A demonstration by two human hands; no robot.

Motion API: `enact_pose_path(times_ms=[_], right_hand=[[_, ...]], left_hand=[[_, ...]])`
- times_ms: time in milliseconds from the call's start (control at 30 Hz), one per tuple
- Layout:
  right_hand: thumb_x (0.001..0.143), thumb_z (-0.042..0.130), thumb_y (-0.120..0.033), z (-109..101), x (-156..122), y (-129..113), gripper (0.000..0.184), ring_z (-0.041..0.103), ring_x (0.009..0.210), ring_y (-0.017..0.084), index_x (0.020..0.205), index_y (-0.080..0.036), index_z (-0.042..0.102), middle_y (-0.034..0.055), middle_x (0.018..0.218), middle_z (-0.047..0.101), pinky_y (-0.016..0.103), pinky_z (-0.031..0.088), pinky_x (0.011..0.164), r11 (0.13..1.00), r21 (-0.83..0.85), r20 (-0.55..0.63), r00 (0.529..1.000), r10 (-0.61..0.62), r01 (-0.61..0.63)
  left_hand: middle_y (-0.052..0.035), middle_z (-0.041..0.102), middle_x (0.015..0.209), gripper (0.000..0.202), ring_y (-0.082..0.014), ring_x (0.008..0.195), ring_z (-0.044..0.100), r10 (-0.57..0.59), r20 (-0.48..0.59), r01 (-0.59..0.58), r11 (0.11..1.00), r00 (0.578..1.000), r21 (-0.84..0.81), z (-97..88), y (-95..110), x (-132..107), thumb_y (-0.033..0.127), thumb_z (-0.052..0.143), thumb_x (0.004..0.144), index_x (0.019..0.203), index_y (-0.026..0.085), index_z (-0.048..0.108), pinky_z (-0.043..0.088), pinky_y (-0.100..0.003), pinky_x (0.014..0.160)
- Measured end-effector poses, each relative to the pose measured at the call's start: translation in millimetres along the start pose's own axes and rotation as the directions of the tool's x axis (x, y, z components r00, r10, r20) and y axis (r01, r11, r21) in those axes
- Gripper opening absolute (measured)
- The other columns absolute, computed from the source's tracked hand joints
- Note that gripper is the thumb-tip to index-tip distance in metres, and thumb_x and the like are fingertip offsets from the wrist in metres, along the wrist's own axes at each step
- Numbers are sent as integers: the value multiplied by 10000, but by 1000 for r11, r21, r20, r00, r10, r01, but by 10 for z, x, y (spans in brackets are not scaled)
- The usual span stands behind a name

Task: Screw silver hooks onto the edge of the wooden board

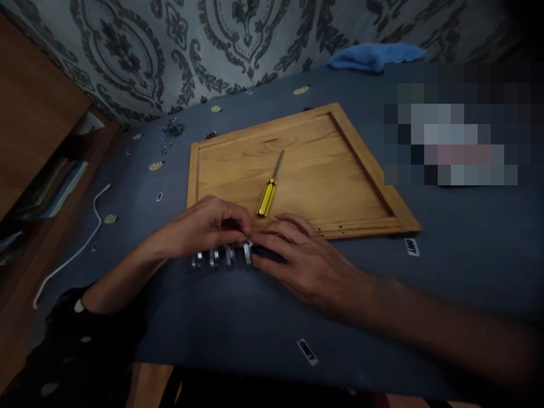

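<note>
Dark, pale-dotted sleeve fabric (96, 334) covers the near left corner, leading to the left hand (204, 226), whose thumb and fingertips press together at the rightmost of four silver metal loops (230, 256). Whether something small sits between them, I cannot tell. The right hand (306, 263) lies over a dark strip (272, 254) beside that loop; its grip is unclear. The loops stand in a row just off the near edge of a framed wooden panel (369, 226). Work looks partway: the loops are lined up, while small holes (340, 229) in the panel appear unfilled and a yellow-handled screwdriver (267, 197) lies unheld on it.
</note>
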State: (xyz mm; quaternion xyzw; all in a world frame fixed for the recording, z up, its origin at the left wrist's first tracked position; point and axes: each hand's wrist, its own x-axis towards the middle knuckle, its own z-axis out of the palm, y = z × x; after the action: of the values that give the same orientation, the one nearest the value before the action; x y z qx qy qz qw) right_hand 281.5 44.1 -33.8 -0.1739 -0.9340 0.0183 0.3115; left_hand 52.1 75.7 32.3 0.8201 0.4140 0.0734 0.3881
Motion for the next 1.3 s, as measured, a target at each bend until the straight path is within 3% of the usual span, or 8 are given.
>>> enact_pose_path(times_ms=[1067, 1300], right_hand=[[1032, 539, -209, 43, -28, 12, 196, 569, 1063, 221, 1009, -194, 733, 67, 1074, 737, 441, 431, 1055, 998, -58, 20, 1000, -15, 16], [1041, 522, -220, 32, -16, 9, 214, 574, 1054, 216, 1005, -212, 733, 58, 1083, 739, 450, 427, 1048, 997, -72, 34, 999, -7, 10]], left_hand=[[12, 718, 726, 103, -99, 638, 609, 22, -32, -20, 997, 999, 74, 38, 55, 7, 238, 650, 885, 845, 174, 720, 428, -192, 610], [14, 700, 733, 102, -105, 656, 627, 0, -54, 3, 998, 999, 59, -29, 62, -14, 263, 685, 887, 917, 165, 695, 448, -198, 613]])
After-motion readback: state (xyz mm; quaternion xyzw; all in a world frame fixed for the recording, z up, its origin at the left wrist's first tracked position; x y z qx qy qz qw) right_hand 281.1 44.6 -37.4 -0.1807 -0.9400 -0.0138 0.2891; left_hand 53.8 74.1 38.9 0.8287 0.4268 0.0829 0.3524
